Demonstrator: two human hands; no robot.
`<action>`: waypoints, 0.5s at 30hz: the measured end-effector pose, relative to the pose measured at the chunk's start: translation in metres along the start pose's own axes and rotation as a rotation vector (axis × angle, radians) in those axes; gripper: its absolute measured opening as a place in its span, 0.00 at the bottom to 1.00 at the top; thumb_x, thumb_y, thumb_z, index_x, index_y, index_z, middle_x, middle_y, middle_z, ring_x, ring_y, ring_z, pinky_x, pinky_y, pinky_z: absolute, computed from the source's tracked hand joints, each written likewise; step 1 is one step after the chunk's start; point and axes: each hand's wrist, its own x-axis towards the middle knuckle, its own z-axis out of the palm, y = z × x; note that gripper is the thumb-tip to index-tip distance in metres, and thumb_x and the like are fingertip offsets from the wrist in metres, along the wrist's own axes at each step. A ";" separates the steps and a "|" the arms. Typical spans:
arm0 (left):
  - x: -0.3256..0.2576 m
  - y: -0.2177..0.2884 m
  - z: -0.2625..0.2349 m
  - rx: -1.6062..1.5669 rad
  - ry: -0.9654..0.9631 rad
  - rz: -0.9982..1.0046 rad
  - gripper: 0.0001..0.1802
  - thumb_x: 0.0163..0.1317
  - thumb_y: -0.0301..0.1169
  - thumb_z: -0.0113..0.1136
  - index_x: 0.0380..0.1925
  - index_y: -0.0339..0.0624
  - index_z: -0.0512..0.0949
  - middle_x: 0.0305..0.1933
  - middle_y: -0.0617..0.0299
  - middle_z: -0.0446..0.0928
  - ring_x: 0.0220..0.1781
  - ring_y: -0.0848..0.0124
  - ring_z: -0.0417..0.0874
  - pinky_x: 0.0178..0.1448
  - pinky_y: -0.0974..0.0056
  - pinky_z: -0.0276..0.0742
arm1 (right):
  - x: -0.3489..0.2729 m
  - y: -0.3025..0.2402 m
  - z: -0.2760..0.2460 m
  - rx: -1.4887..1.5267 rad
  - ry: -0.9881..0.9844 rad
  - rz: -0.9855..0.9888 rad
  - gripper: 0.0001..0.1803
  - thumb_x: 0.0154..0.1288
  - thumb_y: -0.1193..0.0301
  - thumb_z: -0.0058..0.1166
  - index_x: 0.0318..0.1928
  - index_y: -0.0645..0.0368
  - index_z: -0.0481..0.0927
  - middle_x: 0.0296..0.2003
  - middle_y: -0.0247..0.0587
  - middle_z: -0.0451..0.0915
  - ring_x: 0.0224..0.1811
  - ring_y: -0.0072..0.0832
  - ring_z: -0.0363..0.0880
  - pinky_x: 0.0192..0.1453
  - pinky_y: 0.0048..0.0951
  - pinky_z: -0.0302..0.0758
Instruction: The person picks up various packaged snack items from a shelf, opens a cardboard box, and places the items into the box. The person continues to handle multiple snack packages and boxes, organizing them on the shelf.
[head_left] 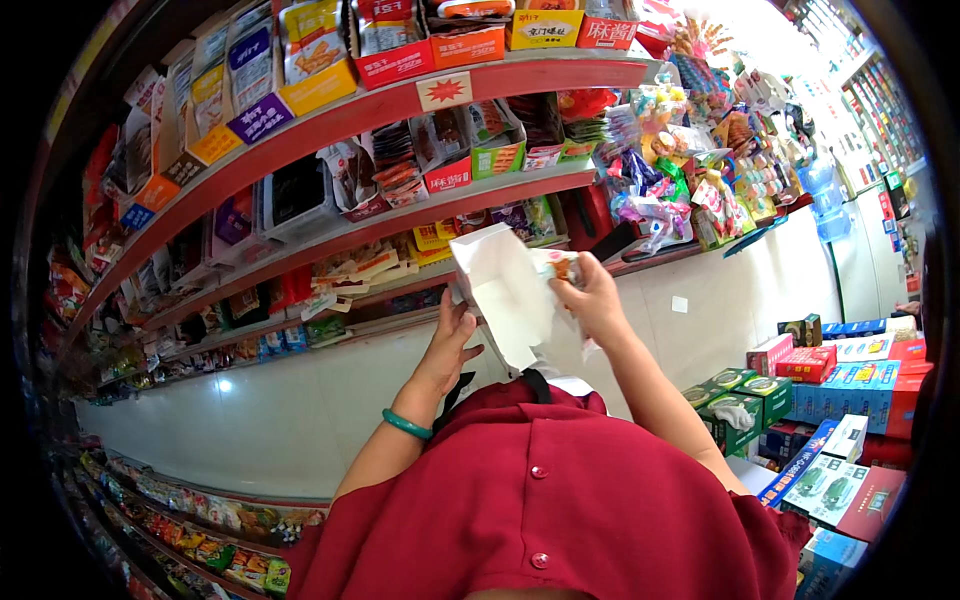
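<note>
In front of my chest is an open cardboard box (495,285) with a plain white inside, tilted with its opening toward me. My left hand (447,345) grips its left side, with the thumb near the rim and the other fingers partly hidden. At the box's right edge, my right hand (592,300) is closed on a white printed piece of packaging (556,265) with coloured patterns. Whether this is a flap of the box or a separate packet, I cannot tell. Below that hand its white lower part is blurred.
Curved red-edged shelves (380,105) stand ahead, filled with boxes of snack packets. Bagged sweets (665,200) crowd the display at the right. Stacked cartons (845,385) rise from the floor on my right, and a low rack of packets (200,540) lies behind at the lower left.
</note>
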 end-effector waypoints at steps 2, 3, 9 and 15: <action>-0.010 -0.009 -0.005 -0.072 0.054 0.043 0.55 0.58 0.56 0.56 0.69 0.57 0.26 0.73 0.58 0.41 0.72 0.58 0.46 0.64 0.37 0.50 | -0.003 -0.011 0.019 -0.056 -0.032 -0.059 0.13 0.56 0.76 0.57 0.42 0.62 0.71 0.33 0.31 0.75 0.32 0.15 0.71 0.33 0.19 0.69; -0.015 -0.007 -0.009 -0.107 0.071 0.022 0.57 0.55 0.58 0.57 0.68 0.57 0.25 0.73 0.60 0.40 0.73 0.58 0.45 0.63 0.35 0.49 | -0.003 -0.011 0.027 -0.038 -0.049 -0.052 0.13 0.56 0.76 0.58 0.41 0.63 0.71 0.33 0.31 0.74 0.33 0.15 0.70 0.35 0.20 0.69; -0.040 -0.004 -0.024 -0.201 0.177 0.030 0.53 0.54 0.56 0.60 0.68 0.53 0.36 0.67 0.54 0.54 0.68 0.55 0.56 0.59 0.37 0.59 | -0.021 -0.040 0.075 -0.158 -0.102 -0.126 0.15 0.53 0.73 0.61 0.38 0.65 0.70 0.30 0.34 0.73 0.32 0.17 0.68 0.36 0.22 0.68; -0.054 -0.009 -0.060 -0.243 0.324 0.230 0.36 0.59 0.51 0.56 0.62 0.47 0.57 0.60 0.57 0.66 0.60 0.60 0.69 0.58 0.52 0.70 | -0.034 -0.048 0.101 0.290 -0.143 0.060 0.14 0.59 0.72 0.58 0.42 0.66 0.71 0.33 0.35 0.76 0.32 0.18 0.72 0.36 0.23 0.71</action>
